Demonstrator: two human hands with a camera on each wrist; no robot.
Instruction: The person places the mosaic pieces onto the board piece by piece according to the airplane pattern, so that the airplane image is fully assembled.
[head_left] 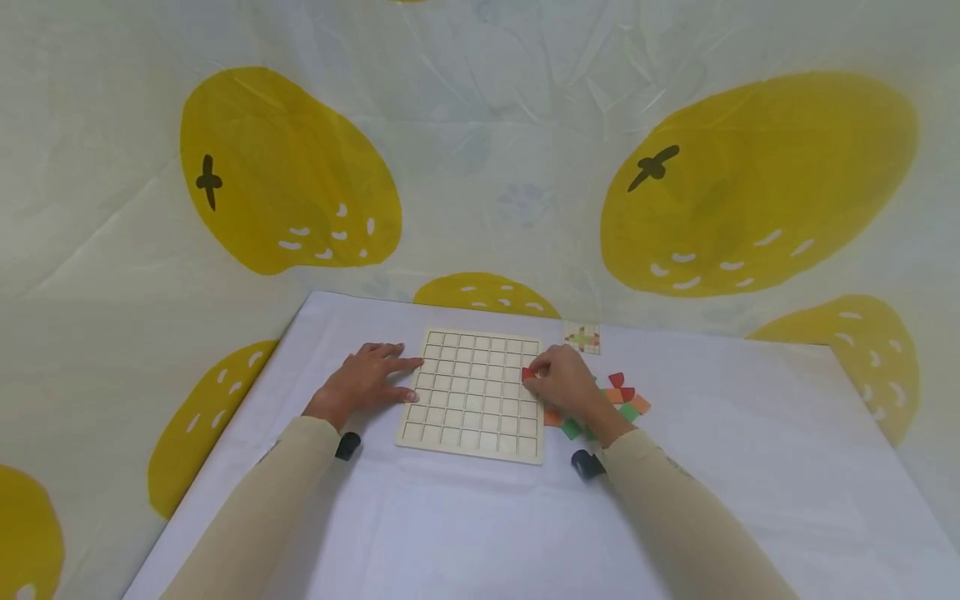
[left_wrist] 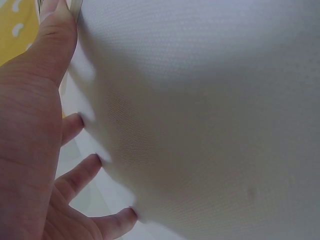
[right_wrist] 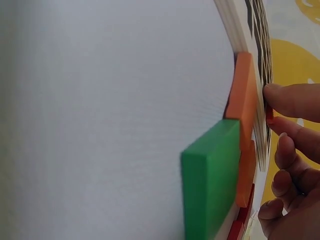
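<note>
One gridded wooden board [head_left: 473, 402] lies flat on the white cloth [head_left: 450, 521]; clock positions below are taken from its middle in the head view.

Left hand [head_left: 366, 379]: at 9 o'clock, fingers spread, grasping nothing. Thumb and forefinger touch the board's edge; in the left wrist view the other fingertips rest on the cloth.

Right hand [head_left: 567, 382]: at 3 o'clock, pinching a red piece [head_left: 527, 375] between thumb and forefinger. That piece is over the board's margin at 3 o'clock; whether it touches the surface cannot be told.

Loose pieces, coloured red, orange and green, lie at 3 to 4 o'clock, partly hidden by the right hand. An orange piece [head_left: 552, 417] sits just beside the board's edge, with a green piece [head_left: 572, 429] next to it.

Pattern card [head_left: 576, 337]: 2 o'clock, beyond the right hand.

Backdrop [head_left: 495, 167]: pale sheet printed with yellow fruit, at 12 o'clock.
</note>
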